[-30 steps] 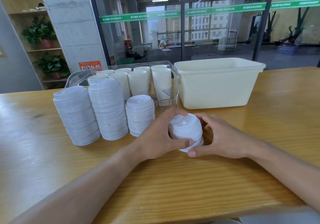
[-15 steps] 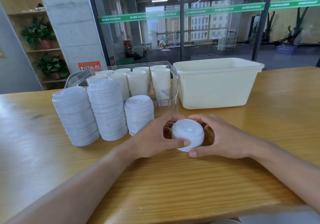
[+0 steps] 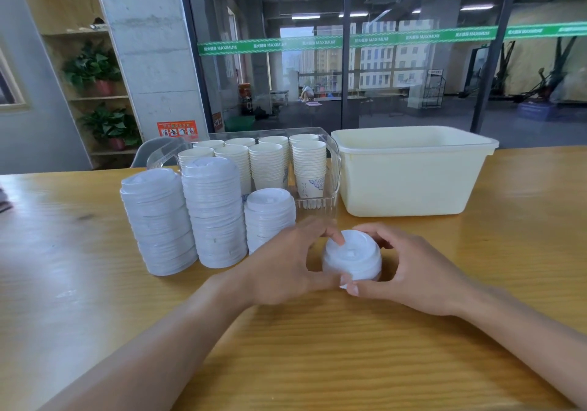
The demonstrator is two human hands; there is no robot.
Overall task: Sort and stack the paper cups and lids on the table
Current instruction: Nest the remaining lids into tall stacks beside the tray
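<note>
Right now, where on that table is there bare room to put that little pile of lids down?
Bare wood lies left of the tallest lid stacks, across the near edge of the table below both forearms, and right of the cream tub. It is crowded between the short lid stack, the clear cup tray and the held lid pile.

Wooden table (image 3: 476, 331), loaded at the far half.
Lid stacks (image 3: 212, 216) at 11 o'clock, clear cup tray (image 3: 332, 169) at 12, cream bin (image 3: 409, 172) at 1.

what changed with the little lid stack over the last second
The small lid stack went from tilted to flat on the table. Left hand and right hand keep gripping it, and a left finger now presses its top. The three lid stacks and cups stayed.
</note>
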